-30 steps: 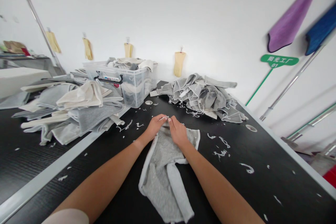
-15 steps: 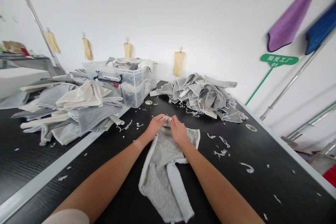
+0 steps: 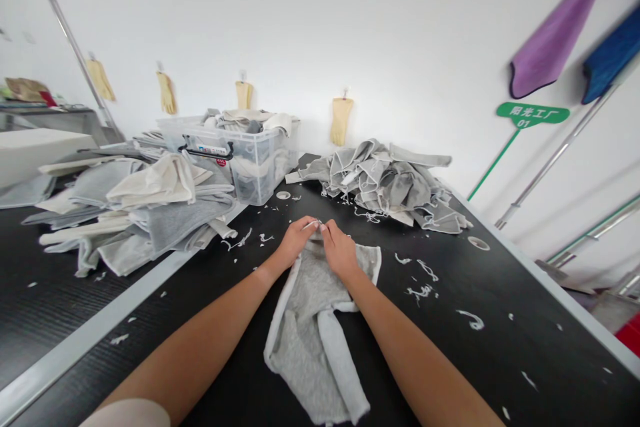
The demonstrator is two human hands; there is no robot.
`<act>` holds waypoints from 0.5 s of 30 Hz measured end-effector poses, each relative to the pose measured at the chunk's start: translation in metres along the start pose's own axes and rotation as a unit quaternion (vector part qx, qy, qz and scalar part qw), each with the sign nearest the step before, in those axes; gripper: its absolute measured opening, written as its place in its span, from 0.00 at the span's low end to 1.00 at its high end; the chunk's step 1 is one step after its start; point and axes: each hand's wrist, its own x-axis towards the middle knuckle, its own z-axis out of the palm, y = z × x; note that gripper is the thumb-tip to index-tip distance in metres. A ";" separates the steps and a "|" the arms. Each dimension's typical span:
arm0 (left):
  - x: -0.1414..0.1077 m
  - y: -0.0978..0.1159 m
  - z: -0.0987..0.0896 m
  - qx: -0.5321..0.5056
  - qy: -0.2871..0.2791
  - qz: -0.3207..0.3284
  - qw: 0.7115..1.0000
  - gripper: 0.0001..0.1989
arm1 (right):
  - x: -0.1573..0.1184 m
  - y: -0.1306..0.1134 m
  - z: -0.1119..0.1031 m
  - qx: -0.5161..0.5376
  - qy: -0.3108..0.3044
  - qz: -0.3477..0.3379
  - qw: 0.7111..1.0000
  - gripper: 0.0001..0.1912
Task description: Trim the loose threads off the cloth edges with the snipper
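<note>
A grey knitted cloth piece (image 3: 305,340) with white edging lies partly folded on the black table in front of me. Its far corner is lifted between my two hands. My left hand (image 3: 296,240) pinches the white edge there with thumb and fingers. Right beside it, my right hand (image 3: 340,250) pinches the same edge, the thumbs almost touching. Whether a loose thread is also between the fingertips is too small to tell. The cloth hangs down from the hands and spreads toward me between my forearms.
Grey and white cloths lie in a pile (image 3: 170,213) at the left, by a clear plastic bin (image 3: 255,173) full of cloths. Another heap (image 3: 390,180) sits at the back right. Thread scraps (image 3: 423,290) litter the black table (image 3: 440,360). Yellow gloves (image 3: 342,121) hang on the wall.
The fingertips of both hands have shifted very slightly at the cloth's edge. The cloth and everything around it look the same.
</note>
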 end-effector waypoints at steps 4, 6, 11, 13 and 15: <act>0.000 -0.001 -0.001 0.000 -0.007 0.004 1.000 0.16 | 0.000 -0.001 0.000 -0.008 0.007 -0.005 1.000 0.18; 0.001 -0.001 -0.001 0.001 -0.010 0.006 1.000 0.16 | 0.000 -0.001 0.000 -0.012 0.010 -0.007 1.000 0.18; 0.001 -0.001 -0.001 0.002 -0.008 0.005 1.000 0.16 | -0.001 -0.001 -0.001 -0.023 0.008 -0.006 1.000 0.17; 0.001 -0.001 0.000 0.004 -0.007 0.003 1.000 0.16 | -0.001 -0.001 -0.001 -0.026 0.009 -0.008 1.000 0.18; 0.001 0.000 0.000 0.003 -0.009 0.000 1.000 0.16 | -0.001 -0.001 -0.001 -0.027 0.011 -0.013 0.999 0.17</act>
